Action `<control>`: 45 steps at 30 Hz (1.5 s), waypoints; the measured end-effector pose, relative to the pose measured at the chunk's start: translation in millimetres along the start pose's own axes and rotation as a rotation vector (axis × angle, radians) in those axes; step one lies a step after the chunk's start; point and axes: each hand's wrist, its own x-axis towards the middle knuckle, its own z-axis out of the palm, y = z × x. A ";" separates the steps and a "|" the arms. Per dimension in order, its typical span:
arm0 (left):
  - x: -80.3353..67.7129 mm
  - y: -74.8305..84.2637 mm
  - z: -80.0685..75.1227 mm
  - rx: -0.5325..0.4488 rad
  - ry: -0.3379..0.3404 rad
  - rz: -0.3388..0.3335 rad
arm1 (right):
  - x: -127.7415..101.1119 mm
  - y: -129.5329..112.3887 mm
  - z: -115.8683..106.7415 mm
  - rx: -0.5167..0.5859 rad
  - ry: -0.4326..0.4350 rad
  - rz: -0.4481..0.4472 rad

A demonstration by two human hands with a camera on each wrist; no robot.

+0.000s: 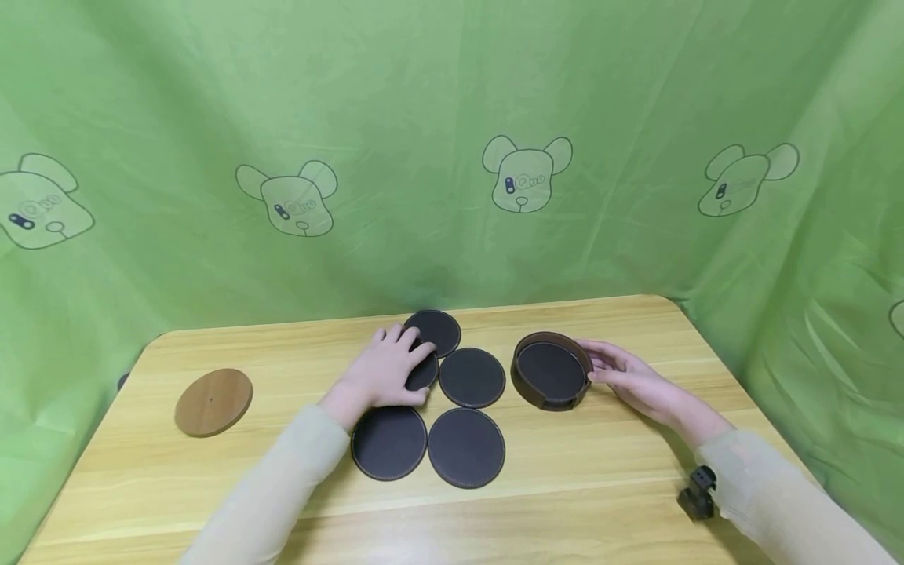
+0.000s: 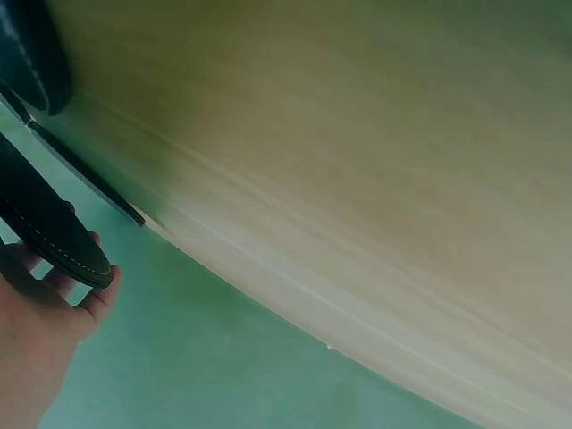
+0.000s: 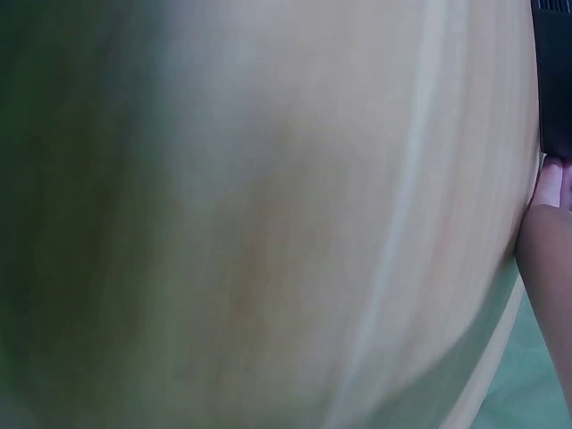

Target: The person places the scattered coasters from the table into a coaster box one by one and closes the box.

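Note:
My left hand (image 1: 384, 367) reaches over the group of dark round coasters and grips one coaster (image 1: 424, 373) by its edges, thumb on the near side and fingers on the far side. In the left wrist view that stitched black coaster (image 2: 45, 210) sits tilted between the thumb and fingers. On the right, my right hand (image 1: 630, 380) holds the side of a dark brown round coaster holder (image 1: 523, 384), thumb at the rim. A dark disc (image 1: 552, 372) lies inside it. The right wrist view catches only part of this hand (image 3: 552, 241) at its edge, against the dark holder (image 3: 556, 85).
More coasters lie flat around the left hand: one at the back (image 1: 439, 328), one in the middle (image 1: 472, 377), and a near pair, left (image 1: 389, 444) and right (image 1: 467, 449). A wooden disc (image 1: 214, 402) rests at the table's left. Behind the table hangs a green curtain (image 1: 424, 196).

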 end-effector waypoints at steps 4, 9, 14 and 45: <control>2.8 3.1 0.1 -0.002 -0.006 0.007 | 0.6 0.1 0.3 -0.008 0.005 0.000; 5.1 6.5 0.1 -0.013 -0.012 0.015 | 0.2 1.4 -0.1 -0.010 0.017 0.010; 6.1 8.2 0.1 -0.006 -0.021 0.015 | 0.1 2.1 -0.5 -0.001 0.020 0.013; 29.7 23.4 -15.2 0.056 0.046 0.063 | 2.5 -1.7 2.2 0.017 -0.003 0.016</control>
